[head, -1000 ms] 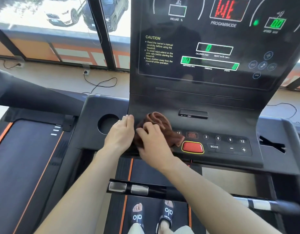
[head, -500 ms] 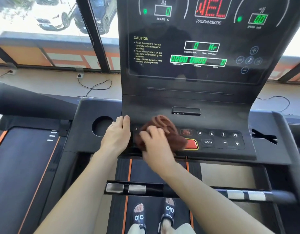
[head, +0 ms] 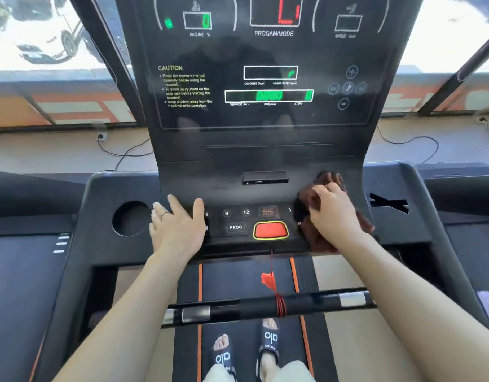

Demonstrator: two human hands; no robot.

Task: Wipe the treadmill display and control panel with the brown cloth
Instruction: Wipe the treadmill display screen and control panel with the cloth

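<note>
Treadmill display (head: 265, 78) stood upright ahead, lit: green digits in the lower readouts, part of a red figure at top centre, white caution text at left. Below it the control panel (head: 246, 219) sloped toward the person; keys 9, 12 and PROG were readable, the red oval button (head: 270, 230) at centre. A handlebar (head: 265, 307) crossed below, red cord (head: 279, 306) wound round it. Right hand (head: 334, 213) had fingers curled over the bunched brown cloth (head: 314, 238), gripping it and pressing it onto the panel's right end, covering the keys there. Left hand (head: 177, 227) lay flat, fingers straight, on the panel's left end beside the round cup hole (head: 130, 219).
</note>
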